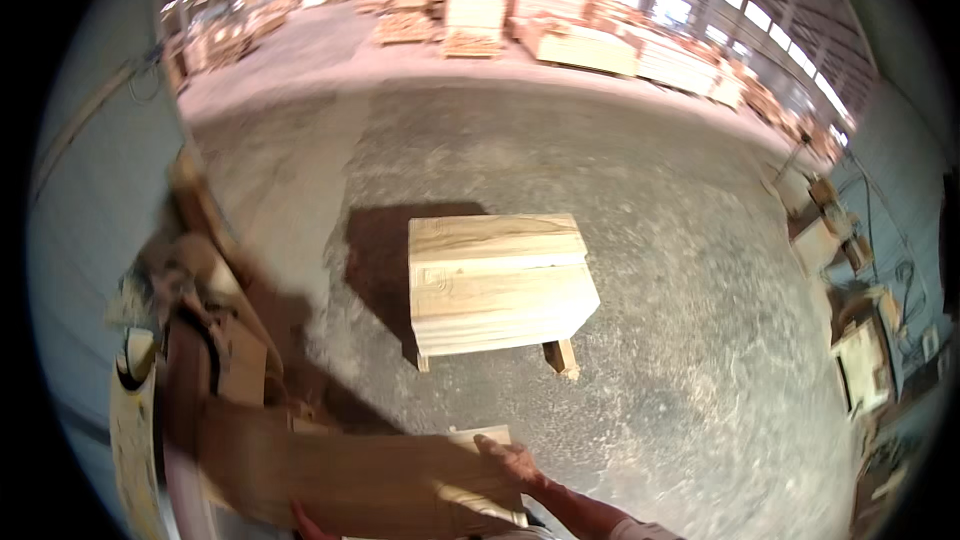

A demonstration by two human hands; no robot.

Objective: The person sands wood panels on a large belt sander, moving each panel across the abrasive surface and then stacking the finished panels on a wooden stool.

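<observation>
A long, wide wooden board (370, 480) spans the lower left in front of me, its left part in shadow and its right end in light. At that right end my right hand (510, 462) is closed on the far corner, its forearm coming from the lower right. My left hand (313, 523) grips the board's near edge; only a small part of that hand shows, and its other fingers are hidden. Ahead on the floor, a stack of pale wooden boards (500, 280) rests on wooden bearers (563, 358), apart from both hands.
A machine or bench (190, 350) with wooden parts, blurred, stands close on the left beside a pale blue wall (95, 180). Equipment and wood pieces (865, 365) line the right wall. Far back, several timber stacks (580, 45) stand across the hall beyond the grey concrete floor (690, 210).
</observation>
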